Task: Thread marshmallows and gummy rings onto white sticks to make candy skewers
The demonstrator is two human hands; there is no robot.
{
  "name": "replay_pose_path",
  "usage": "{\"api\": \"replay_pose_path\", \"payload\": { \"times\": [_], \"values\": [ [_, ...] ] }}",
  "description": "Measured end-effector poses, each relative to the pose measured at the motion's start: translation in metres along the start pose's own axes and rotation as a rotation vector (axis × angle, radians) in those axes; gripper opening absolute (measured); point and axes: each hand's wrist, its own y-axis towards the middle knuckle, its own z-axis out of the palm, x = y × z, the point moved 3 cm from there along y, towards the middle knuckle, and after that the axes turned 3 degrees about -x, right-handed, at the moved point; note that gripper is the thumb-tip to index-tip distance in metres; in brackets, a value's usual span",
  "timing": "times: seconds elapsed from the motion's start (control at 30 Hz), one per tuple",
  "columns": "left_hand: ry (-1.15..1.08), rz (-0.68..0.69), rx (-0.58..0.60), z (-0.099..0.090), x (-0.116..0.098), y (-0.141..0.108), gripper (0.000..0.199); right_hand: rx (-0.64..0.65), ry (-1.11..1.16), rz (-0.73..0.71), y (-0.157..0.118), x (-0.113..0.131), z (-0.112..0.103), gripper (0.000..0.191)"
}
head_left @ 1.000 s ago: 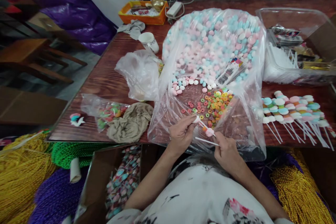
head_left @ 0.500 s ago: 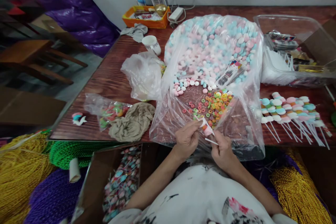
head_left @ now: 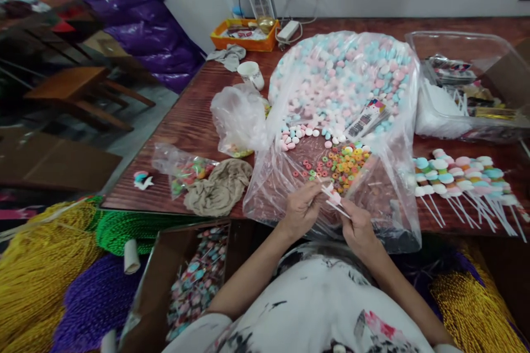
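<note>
Both hands are together over the near part of a clear plastic bag [head_left: 393, 193]. My left hand [head_left: 303, 207] pinches the upper left end of a small piece with white sticks and a pink candy [head_left: 334, 196]. The lower right end of the white sticks is pinched by my right hand [head_left: 356, 223]. Just beyond the hands lie small yellow, orange and green rings [head_left: 348, 165]. Pink, white and blue candies [head_left: 331, 77] fill the bag's far part, with printed labels [head_left: 365, 119] on it. Finished-looking candy sticks [head_left: 464, 176] lie in rows at the right.
A clear tub [head_left: 464, 127] stands at the back right. Left of the bag are a crumpled cloth [head_left: 217, 187], small plastic bags [head_left: 238, 116], a mug [head_left: 250, 74] and an orange tray [head_left: 244, 42]. Below the table edge, a box holds wrapped candy sticks [head_left: 199, 281].
The camera view has shifted, so the table's left side appears further right. Both hands still hold the piece, which now lies more level, and less of its candy shows between the fingers.
</note>
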Motion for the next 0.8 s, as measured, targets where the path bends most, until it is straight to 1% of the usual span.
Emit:
{"api": "replay_pose_path", "payload": {
  "times": [0.1,0.17,0.23,0.33,0.6,0.7,0.8],
  "values": [
    [0.019,-0.005,-0.074,-0.003,0.006,0.005,0.032,0.024,0.024,0.026,0.0,-0.001,-0.001,0.04],
    [0.033,-0.022,-0.092,-0.003,0.009,0.006,0.031,0.034,0.011,0.071,-0.001,-0.001,-0.003,0.037],
    [0.025,-0.025,-0.092,0.0,0.01,0.005,0.032,0.031,-0.006,0.108,-0.001,-0.001,-0.004,0.032],
    [0.006,-0.027,-0.088,0.006,0.008,-0.001,0.033,0.023,0.01,0.12,-0.002,-0.001,-0.004,0.025],
    [0.015,-0.088,-0.094,0.017,0.007,-0.014,0.031,0.02,0.081,0.125,-0.006,-0.008,-0.003,0.018],
    [-0.011,-0.081,-0.07,0.022,0.006,-0.015,0.032,0.017,0.089,0.133,-0.007,-0.009,-0.003,0.017],
    [-0.036,-0.069,-0.022,0.025,0.005,-0.014,0.031,0.022,0.078,0.146,-0.009,-0.011,-0.003,0.016]
  ]
}}
